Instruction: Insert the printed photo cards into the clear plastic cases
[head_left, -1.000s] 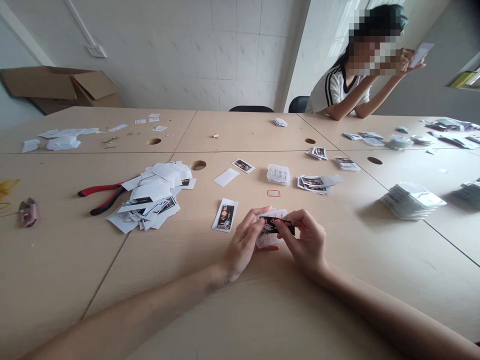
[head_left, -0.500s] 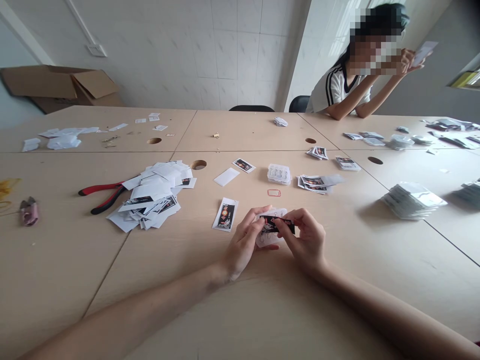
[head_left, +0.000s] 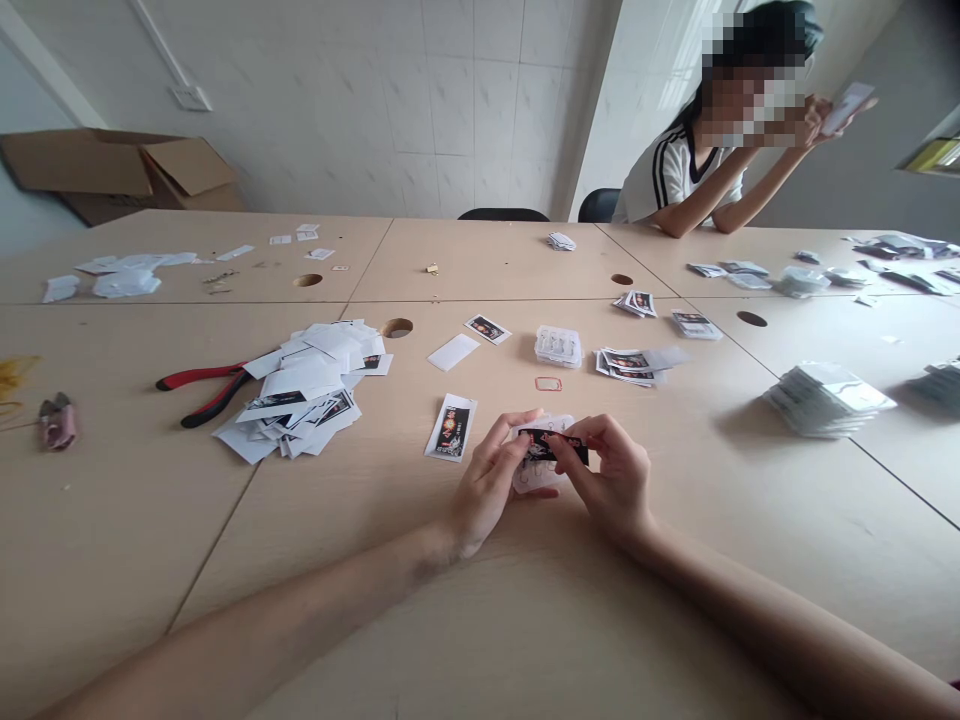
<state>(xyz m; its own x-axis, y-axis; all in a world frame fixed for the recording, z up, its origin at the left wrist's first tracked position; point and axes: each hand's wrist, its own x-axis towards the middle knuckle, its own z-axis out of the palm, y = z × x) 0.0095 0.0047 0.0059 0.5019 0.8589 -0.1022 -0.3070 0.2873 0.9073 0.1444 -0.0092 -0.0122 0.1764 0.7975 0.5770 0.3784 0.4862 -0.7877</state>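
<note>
My left hand (head_left: 491, 478) is closed around a small clear plastic box (head_left: 536, 480), its thumb on top and fingertips showing beneath. Hook-like shapes show through the box. Across its upper part lies a black printed sticker (head_left: 541, 449), pressed at its left end by the left thumb. My right hand (head_left: 611, 472) pinches the sticker's right end, which sticks out past the box. Left of my hands, a white sheet with a black label (head_left: 453, 428) lies on the table. Beyond them are a small red-outlined tag (head_left: 548, 384) and another clear box (head_left: 558, 346).
On the left, red-handled pliers (head_left: 206, 376) lie partly under a heap of papers and labels (head_left: 315, 375). Pink-handled clippers (head_left: 58, 422) are farther left. Stacked clear packets (head_left: 829, 400) stand at right. A person (head_left: 697, 180) sits across the table, holding a white item.
Both hands stay almost in place at the box. The sticker's angle shifts very slightly. The person across the table moves a little.
</note>
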